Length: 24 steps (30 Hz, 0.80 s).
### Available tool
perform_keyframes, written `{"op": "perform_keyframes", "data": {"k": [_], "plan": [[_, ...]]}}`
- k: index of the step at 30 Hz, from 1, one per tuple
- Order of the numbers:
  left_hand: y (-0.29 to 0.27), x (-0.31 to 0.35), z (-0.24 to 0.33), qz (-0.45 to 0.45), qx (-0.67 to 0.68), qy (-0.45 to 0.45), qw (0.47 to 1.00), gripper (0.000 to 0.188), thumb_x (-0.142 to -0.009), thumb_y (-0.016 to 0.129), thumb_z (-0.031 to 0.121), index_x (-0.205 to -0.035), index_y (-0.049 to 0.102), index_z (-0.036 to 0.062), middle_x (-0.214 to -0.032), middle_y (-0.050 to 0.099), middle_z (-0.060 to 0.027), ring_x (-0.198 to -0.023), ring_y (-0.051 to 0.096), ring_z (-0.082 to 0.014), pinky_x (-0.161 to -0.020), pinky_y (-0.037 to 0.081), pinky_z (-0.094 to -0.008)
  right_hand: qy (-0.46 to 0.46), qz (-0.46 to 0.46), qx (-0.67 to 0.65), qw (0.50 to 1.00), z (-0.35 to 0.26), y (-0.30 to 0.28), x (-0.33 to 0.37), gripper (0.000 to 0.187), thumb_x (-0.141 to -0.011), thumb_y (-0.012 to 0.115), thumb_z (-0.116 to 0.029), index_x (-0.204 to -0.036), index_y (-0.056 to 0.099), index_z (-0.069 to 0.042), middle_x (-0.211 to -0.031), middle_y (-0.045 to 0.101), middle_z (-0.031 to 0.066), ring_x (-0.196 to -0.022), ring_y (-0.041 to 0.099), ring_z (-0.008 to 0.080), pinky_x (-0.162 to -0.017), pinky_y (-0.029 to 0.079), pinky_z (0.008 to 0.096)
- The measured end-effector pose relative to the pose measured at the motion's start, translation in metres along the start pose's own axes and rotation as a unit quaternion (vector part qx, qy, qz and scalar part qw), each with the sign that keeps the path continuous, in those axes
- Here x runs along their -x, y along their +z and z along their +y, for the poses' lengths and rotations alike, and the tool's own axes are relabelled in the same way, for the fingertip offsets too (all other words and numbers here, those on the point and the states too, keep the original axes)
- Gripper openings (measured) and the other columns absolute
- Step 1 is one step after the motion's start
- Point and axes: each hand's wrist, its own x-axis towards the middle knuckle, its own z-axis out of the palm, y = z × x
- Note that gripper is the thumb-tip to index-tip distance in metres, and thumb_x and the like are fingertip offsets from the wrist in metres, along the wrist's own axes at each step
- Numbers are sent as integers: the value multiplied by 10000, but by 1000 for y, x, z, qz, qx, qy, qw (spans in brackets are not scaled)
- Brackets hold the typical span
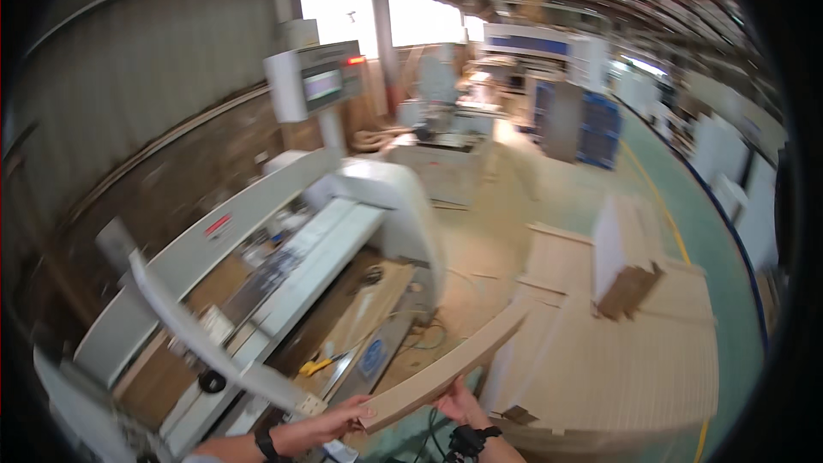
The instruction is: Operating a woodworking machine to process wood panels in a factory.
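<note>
A long light-brown wooden board [446, 370] slants up and to the right in front of me, its far end pointing at a stack of boards. My left hand [346, 417] grips the near end of the board, fingers closed on its edge. Farther along, my right hand [463, 403] holds the same board from its right side and underneath; part of its fingers is hidden by the wood. A dark band is on each wrist.
To the left stands a long white machine [321, 244] with a control screen [323, 84]. A yellow tool [316, 366] lies on its lower ledge. At right is a low stack of boards [626, 369] carrying a bundle of panels [621, 266]. A yellow floor line [660, 184] runs beyond.
</note>
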Motion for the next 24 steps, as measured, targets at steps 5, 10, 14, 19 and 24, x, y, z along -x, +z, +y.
{"op": "perform_keyframes", "data": {"k": [5, 10, 14, 19, 24], "plan": [[-21, 105, 52, 18, 89, 164, 982, 563, -797, 573, 412, -1261, 389, 152, -1181, 458, -23, -1091, 427, -168, -879, 380, -386, 56, -223, 51, 972, -59, 120, -44, 764, -700, 642, -511, -1282, 373, -96, -1253, 475, 111, -1155, 437, 344, -839, 435, 570], [-50, 212, 80, 149, 65, 222, 961, 599, -798, 525, 505, -1251, 403, 133, -1172, 487, -91, -1070, 470, -214, -868, 401, -421, 101, -280, 77, 951, -33, 250, -75, 707, -713, 639, -499, -1250, 421, -93, -1244, 475, 128, -1138, 451, 347, -848, 435, 566], [-62, 289, 97, 387, -68, 325, 860, 531, -841, 511, 419, -1264, 416, 112, -1174, 494, -49, -1119, 423, -177, -919, 351, -373, 83, -351, 123, 924, 8, 333, -85, 678, -751, 579, -525, -1258, 403, -111, -1233, 475, 111, -1127, 463, 318, -825, 477, 522], [-43, 366, 131, 641, -600, 362, 314, 391, -779, 581, 222, -1138, 525, 77, -1178, 496, -118, -1163, 401, -316, -1000, 291, -437, 106, -365, 80, 922, 67, 425, -92, 645, -790, 556, -487, -1260, 380, -81, -1250, 448, 127, -1136, 455, 305, -882, 458, 489], [-71, 396, 146, 648, -623, 292, 326, 338, -809, 546, 212, -1115, 541, 68, -1143, 523, -105, -1109, 451, -290, -989, 300, -460, 131, -390, 51, 910, 133, 509, -102, 622, -786, 598, -438, -1218, 390, -41, -1208, 431, 149, -1091, 471, 325, -915, 433, 489]]}}
